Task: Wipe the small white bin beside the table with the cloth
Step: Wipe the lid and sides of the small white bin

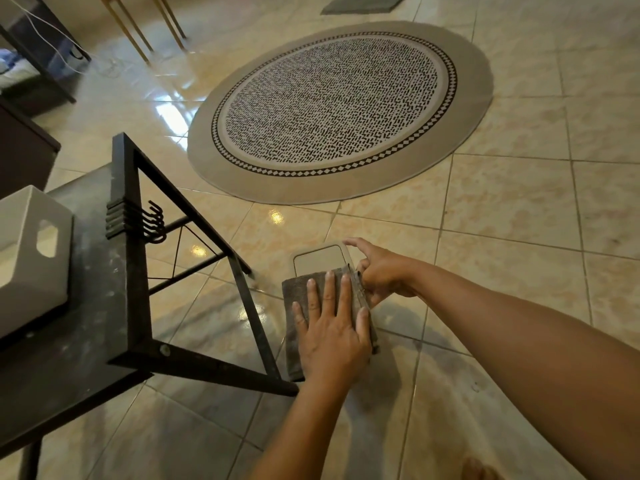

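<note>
The small white bin stands on the tiled floor just right of the table, seen from above; only the far part of its lid shows. A grey cloth lies folded over the near part of the lid and hangs down the front. My left hand lies flat on the cloth with fingers spread, pressing it onto the bin. My right hand grips the bin's right edge, with the index finger stretched along the rim and the other fingers curled.
The dark table with black metal legs and hooks stands left of the bin. A white box with a handle hole sits on it. A round patterned rug lies beyond. A bare foot shows at the bottom.
</note>
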